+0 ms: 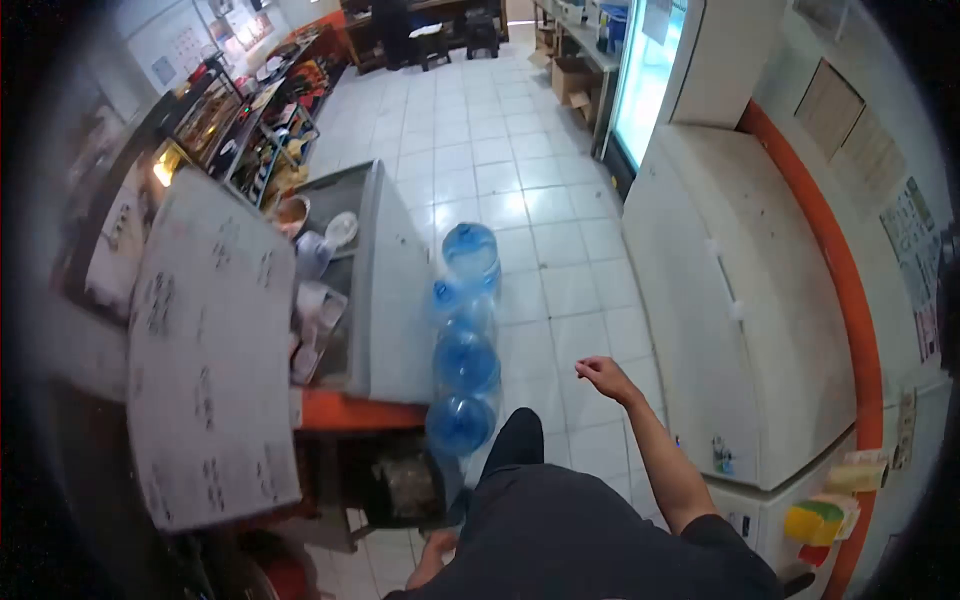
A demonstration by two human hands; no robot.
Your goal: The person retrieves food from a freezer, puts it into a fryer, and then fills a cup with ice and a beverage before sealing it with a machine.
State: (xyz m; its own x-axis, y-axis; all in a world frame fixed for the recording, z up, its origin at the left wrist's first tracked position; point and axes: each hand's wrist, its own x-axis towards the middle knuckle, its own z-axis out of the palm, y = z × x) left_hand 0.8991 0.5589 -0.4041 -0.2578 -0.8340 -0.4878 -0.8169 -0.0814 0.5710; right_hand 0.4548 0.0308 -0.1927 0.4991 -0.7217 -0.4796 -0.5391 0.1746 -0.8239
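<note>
My right hand [602, 377] is held out over the tiled floor [575, 340], its fingers curled together; whether anything small is between them cannot be made out. My left hand [436, 549] hangs low beside my body at the bottom of the view, partly hidden by the dark shirt, near a dark shelf [405, 485]. Several large clear blue water bottles [465, 356] stand in a row on the floor, just ahead and to the left of my leg. Neither hand touches them.
A grey chest with an open top [395, 290] stands left, beside a board with writing [215, 370]. On the right is a long white chest freezer [740, 300]. Farther off are a lit glass-door fridge [645, 80], cardboard boxes [575, 78] and stools [430, 45].
</note>
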